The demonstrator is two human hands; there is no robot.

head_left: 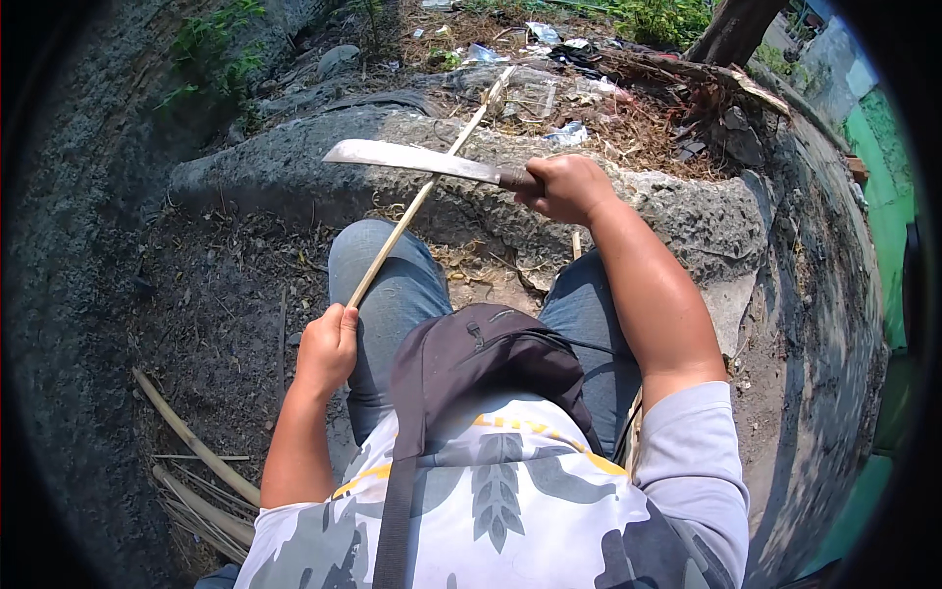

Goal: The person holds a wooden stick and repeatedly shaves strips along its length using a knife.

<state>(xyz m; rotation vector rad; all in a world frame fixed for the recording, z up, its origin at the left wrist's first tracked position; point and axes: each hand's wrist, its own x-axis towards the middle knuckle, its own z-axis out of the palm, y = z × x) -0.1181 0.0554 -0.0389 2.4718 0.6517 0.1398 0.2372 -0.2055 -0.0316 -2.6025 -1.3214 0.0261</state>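
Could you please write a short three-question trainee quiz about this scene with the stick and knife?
1. True or false: the right hand holds the knife by its handle.
2. The left hand grips which end of the stick? A. near end B. far end C. middle
3. Where does the blade meet the stick: on top of it or beneath it?

Key: 1 true; 2 A; 3 on top, crossing it above the knees, before the stone ledge.

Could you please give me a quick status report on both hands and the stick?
Left hand shut on stick, low end. Right hand shut on knife, blade laid across stick. Stick angled up over knee towards stone ledge. Nothing in the way.
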